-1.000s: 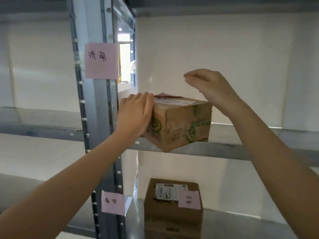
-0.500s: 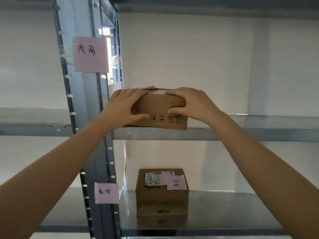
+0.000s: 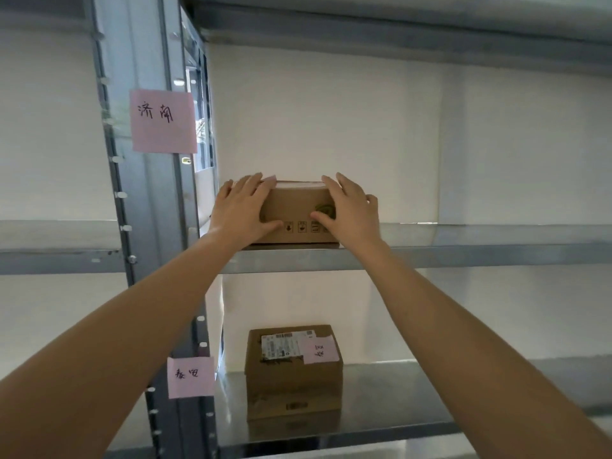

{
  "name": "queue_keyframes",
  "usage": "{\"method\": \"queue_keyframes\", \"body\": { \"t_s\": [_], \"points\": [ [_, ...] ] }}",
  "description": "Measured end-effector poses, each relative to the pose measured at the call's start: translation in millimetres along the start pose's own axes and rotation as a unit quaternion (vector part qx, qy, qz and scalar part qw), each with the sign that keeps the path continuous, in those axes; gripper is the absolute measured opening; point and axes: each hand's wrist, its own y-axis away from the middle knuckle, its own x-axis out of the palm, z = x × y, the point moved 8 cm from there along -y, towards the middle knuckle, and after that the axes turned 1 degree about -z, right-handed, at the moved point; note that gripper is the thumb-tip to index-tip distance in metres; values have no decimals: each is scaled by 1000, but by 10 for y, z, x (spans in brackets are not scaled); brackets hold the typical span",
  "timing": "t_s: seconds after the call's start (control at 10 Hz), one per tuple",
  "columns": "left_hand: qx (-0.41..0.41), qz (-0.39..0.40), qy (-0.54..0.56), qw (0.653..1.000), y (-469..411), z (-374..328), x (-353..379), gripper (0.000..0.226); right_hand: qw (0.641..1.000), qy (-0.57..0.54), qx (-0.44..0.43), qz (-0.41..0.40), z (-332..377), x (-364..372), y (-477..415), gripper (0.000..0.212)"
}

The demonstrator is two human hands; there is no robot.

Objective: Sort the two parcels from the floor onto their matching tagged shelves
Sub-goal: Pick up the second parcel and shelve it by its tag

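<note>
To the right of the steel post (image 3: 145,226), an upper shelf (image 3: 463,256) and a lower shelf (image 3: 414,409) are fixed. The upper parcel (image 3: 298,207) is set on the upper shelf and the lower parcel (image 3: 291,382) on the lower shelf, both close to the post. The ends of the upper parcel are touched by the left hand (image 3: 241,210) and the right hand (image 3: 351,210), laid flat with fingers almost straight and spread. An upper tag (image 3: 163,120) and a lower tag (image 3: 190,377), both pink, are stuck on the post.

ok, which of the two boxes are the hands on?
The box on the upper shelf: left hand and right hand both rest on its front. The other box sits untouched on the lower shelf, a pink note on its lid.
</note>
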Motion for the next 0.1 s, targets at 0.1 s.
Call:
{"method": "queue_keyframes", "body": {
  "t_s": [0.1],
  "points": [
    [-9, -42, 18, 999, 57, -30, -144, 76, 999, -11, -2, -38, -37, -177, 134, 67]
  ]
}}
